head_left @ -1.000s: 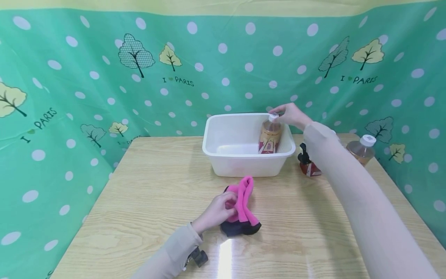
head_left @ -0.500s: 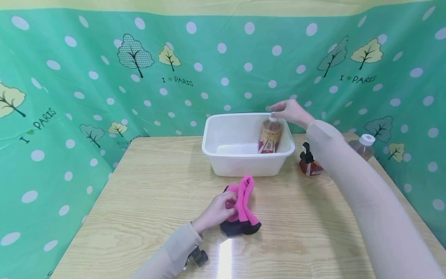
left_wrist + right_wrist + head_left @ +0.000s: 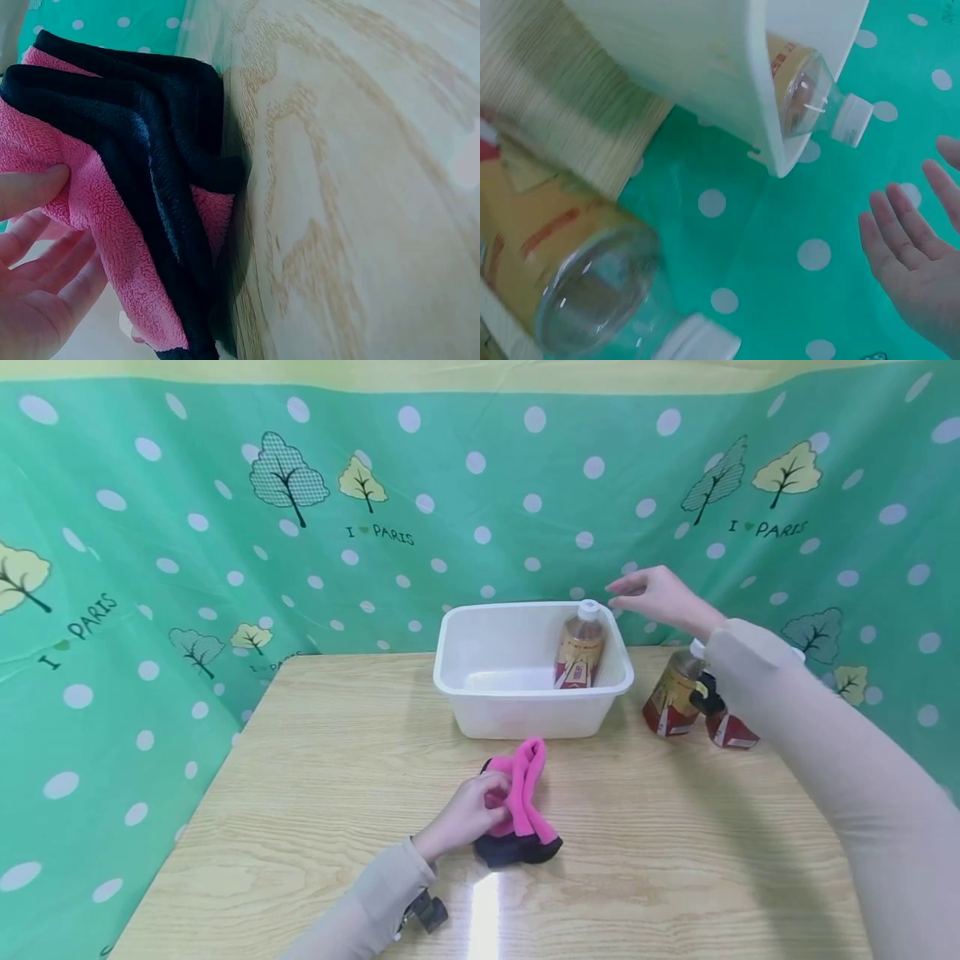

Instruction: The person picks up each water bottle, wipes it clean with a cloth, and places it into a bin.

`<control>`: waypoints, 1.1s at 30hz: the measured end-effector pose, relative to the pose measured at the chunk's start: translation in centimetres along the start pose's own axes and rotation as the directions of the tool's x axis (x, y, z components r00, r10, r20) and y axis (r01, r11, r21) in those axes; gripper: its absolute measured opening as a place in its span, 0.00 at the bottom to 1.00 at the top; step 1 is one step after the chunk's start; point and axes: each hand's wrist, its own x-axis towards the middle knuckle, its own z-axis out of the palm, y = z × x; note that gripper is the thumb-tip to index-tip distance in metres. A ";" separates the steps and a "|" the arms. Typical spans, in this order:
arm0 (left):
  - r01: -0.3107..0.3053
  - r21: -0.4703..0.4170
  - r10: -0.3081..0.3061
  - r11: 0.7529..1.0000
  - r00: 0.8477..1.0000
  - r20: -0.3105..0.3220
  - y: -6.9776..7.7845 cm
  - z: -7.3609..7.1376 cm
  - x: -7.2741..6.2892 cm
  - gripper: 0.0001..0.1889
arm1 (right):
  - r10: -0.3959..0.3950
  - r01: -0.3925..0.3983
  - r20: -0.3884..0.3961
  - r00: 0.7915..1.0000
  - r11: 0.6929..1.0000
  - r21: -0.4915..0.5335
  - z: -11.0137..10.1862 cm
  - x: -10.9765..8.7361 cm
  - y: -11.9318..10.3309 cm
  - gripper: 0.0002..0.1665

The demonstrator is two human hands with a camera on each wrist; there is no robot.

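Observation:
A pink cloth with a dark border [image 3: 522, 802] lies bunched on the table, pinched between the thumb and fingers of my left hand [image 3: 467, 814]. In the left wrist view the thumb presses on the folded pink side of the cloth [image 3: 75, 180]. Inside the white plastic tub [image 3: 525, 714], at its right end, stands a white-capped drink bottle [image 3: 580, 652]. My right hand [image 3: 663, 597] hovers to the right of that bottle, apart from it. The right wrist view shows the right hand [image 3: 922, 262] with extended fingers and nothing in them.
Two more bottles stand right of the tub: one drink bottle [image 3: 671, 697] nearer it, and another bottle [image 3: 731, 731] mostly hidden behind the right forearm. A green dotted curtain [image 3: 480, 485] hangs behind the wooden table [image 3: 337, 735].
My right hand has come off the bottle's cap in the tub and moved right and up. The bottle stays in the tub. My left hand keeps its place on the cloth.

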 end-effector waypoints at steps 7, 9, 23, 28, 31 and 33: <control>-0.011 -0.001 0.011 1.000 1.000 0.001 0.1 -0.1 0.0 0.08 | -0.034 0.033 -0.011 0.999 0.998 -0.052 -0.7 -1.7 0.9 0.25; -0.013 -0.002 0.013 1.000 1.000 0.001 0.1 0.0 0.1 0.08 | -0.039 0.038 -0.012 0.999 0.997 -0.060 -0.8 -2.2 1.2 0.24; -0.024 -0.013 0.024 1.000 1.000 -0.003 -0.2 0.0 0.2 0.07 | 0.052 -0.054 -0.027 0.998 0.995 -0.085 -1.3 -5.4 4.6 0.30; -0.022 -0.015 0.022 1.000 1.000 0.001 -0.3 0.0 0.2 0.07 | 0.049 -0.054 -0.050 0.998 0.992 -0.111 -1.7 -6.3 5.7 0.30; -0.017 -0.014 0.017 1.000 1.000 0.005 -0.2 0.0 0.2 0.07 | 0.060 -0.066 -0.052 0.997 0.992 -0.112 -1.9 -6.8 6.3 0.30; -0.017 -0.011 0.017 1.000 1.000 0.006 -0.3 0.0 0.2 0.07 | 0.069 -0.075 -0.051 0.996 0.991 -0.115 -2.0 -7.0 6.7 0.30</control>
